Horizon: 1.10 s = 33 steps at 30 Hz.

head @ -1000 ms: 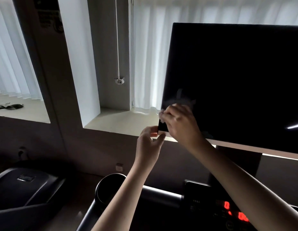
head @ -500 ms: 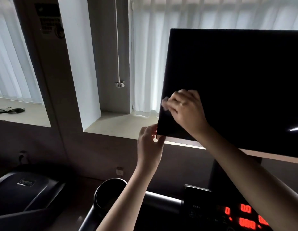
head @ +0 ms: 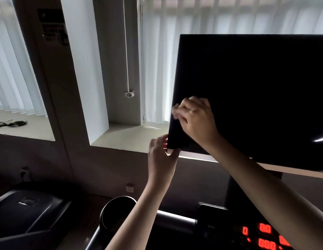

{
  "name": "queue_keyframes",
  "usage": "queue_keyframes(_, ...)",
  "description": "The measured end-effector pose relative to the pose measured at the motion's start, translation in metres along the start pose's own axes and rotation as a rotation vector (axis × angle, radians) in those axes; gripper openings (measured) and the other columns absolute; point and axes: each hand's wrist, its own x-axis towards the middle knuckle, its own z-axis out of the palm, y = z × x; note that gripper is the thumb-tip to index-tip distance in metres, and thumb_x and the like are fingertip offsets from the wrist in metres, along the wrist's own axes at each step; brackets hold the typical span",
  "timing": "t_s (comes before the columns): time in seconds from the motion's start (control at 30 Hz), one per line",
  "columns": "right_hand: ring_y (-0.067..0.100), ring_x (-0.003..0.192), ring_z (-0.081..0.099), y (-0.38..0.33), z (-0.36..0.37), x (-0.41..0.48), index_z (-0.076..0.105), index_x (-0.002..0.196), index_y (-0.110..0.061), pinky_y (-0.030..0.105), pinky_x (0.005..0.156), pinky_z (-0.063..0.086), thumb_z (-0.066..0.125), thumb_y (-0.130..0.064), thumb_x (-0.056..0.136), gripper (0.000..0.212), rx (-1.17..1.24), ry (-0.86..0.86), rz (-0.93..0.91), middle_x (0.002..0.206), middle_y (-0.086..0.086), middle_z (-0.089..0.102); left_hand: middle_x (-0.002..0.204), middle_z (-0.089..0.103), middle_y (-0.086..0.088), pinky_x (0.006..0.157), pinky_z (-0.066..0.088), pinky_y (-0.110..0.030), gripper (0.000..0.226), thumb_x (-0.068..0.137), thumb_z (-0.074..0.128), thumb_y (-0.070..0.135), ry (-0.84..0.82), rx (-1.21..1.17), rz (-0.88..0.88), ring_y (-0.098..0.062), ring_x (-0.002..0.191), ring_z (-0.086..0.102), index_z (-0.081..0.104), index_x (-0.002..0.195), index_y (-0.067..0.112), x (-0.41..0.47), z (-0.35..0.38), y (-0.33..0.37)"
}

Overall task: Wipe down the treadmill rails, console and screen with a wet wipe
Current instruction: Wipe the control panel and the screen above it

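wipe (head: 175,111) in right hand (head: 195,121) higher on screen (head: 256,83), left hand (head: 161,158) unmoved

Glossy black on the screen (head: 256,91), smooth as glass, with a bright streak mirrored near its right edge. Along its lower edge, a pale strip (head: 198,156) of satin finish, metal or plastic not to be told. Thin, pale and soft-looking, the wipe (head: 175,110), though blurred. Dark smooth plastic on the console (head: 218,230), faintly shiny around red lit digits. A dull sheen along the dark rail (head: 175,219); a glossier rim on the round cup holder (head: 117,212). Moulded dark plastic on the cover (head: 27,212) at lower left, semi-gloss. White pleated cloth for the curtains (head: 175,69), sheer and matt. Matt, pale and smooth, the sill (head: 124,136).
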Motion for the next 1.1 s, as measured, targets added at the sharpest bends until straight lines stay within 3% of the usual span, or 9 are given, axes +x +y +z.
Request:
queue_keyframes(0.1,0.019,0.071,0.058,0.005,-0.002,-0.002,0.067,0.065,-0.02,0.034,0.075,0.037,0.07,-0.007,0.079,0.02,0.022,-0.104,-0.195,0.068,-0.005,0.055,0.099,0.053,0.01,0.074,0.037,-0.001,0.039,0.079,0.076,0.012,-0.009,0.016,-0.007,0.005,0.081,0.056,0.062,0.114,0.021,0.0,0.0,0.0)
queue_keyframes(0.27,0.018,0.069,0.058,0.017,-0.002,0.025,0.068,0.064,-0.022,0.033,0.072,0.037,0.077,-0.009,0.076,0.019,-0.003,0.033,0.078,0.067,-0.005,0.058,0.1,0.056,0.01,0.081,0.043,-0.017,0.041,0.079,0.076,0.011,-0.005,0.047,-0.009,-0.009,0.089,0.059,0.063,0.117,0.019,0.0,0.003,0.0)
queue_keyframes(0.33,0.021,0.071,0.058,0.008,0.003,0.018,0.067,0.066,-0.019,0.033,0.073,0.036,0.075,-0.005,0.075,0.019,0.02,-0.003,0.012,0.068,-0.003,0.058,0.1,0.056,0.009,0.082,0.045,-0.02,0.041,0.079,0.076,0.01,-0.013,0.044,-0.009,-0.009,0.089,0.058,0.063,0.117,0.018,0.001,0.002,0.0)
queue_keyframes(0.4,0.021,0.074,0.059,0.006,0.002,0.007,0.069,0.069,-0.017,0.035,0.076,0.039,0.071,-0.003,0.076,0.016,0.068,-0.098,-0.161,0.071,-0.002,0.058,0.1,0.055,0.008,0.079,0.042,-0.016,0.041,0.079,0.076,0.01,-0.023,0.052,-0.006,-0.008,0.087,0.057,0.062,0.117,0.018,0.001,0.001,0.0)
queue_keyframes(0.47,0.019,0.076,0.059,0.015,-0.003,0.011,0.069,0.068,-0.018,0.035,0.078,0.04,0.07,-0.005,0.078,0.017,0.065,-0.124,-0.212,0.072,-0.003,0.059,0.099,0.055,0.009,0.075,0.039,-0.008,0.04,0.079,0.076,0.011,-0.025,0.061,0.001,-0.005,0.084,0.056,0.063,0.116,0.018,0.002,0.0,0.0)
queue_keyframes(0.63,0.017,0.073,0.06,0.022,0.0,0.034,0.069,0.064,-0.02,0.033,0.075,0.038,0.075,-0.006,0.076,0.02,0.015,0.072,0.069,0.07,-0.006,0.06,0.101,0.056,0.008,0.076,0.038,-0.006,0.041,0.079,0.076,0.012,-0.023,0.072,0.0,-0.007,0.087,0.057,0.062,0.117,0.018,0.002,0.001,-0.001)
queue_keyframes(0.8,0.018,0.073,0.06,0.025,0.006,0.031,0.068,0.066,-0.021,0.034,0.078,0.038,0.072,-0.007,0.078,0.019,0.055,-0.066,-0.196,0.07,-0.006,0.059,0.099,0.054,0.008,0.074,0.036,-0.003,0.04,0.08,0.076,0.012,-0.034,0.086,0.01,-0.001,0.082,0.054,0.062,0.117,0.017,0.004,0.0,0.0)
queue_keyframes(0.97,0.018,0.072,0.062,0.034,0.007,0.06,0.068,0.062,-0.02,0.038,0.071,0.047,0.072,-0.007,0.078,0.022,-0.02,0.107,0.074,0.07,-0.007,0.06,0.094,0.05,0.017,0.08,0.04,-0.016,0.041,0.079,0.076,0.01,-0.039,0.091,0.018,-0.014,0.092,0.058,0.062,0.116,0.018,0.006,0.0,0.0)
queue_keyframes(1.1,0.018,0.077,0.061,0.032,0.008,0.048,0.069,0.067,-0.019,0.039,0.077,0.046,0.069,-0.007,0.08,0.018,0.058,-0.046,-0.152,0.074,-0.006,0.061,0.094,0.05,0.016,0.076,0.038,-0.008,0.04,0.079,0.076,0.009,-0.044,0.1,0.03,-0.014,0.092,0.059,0.062,0.115,0.018,0.007,0.0,-0.001)
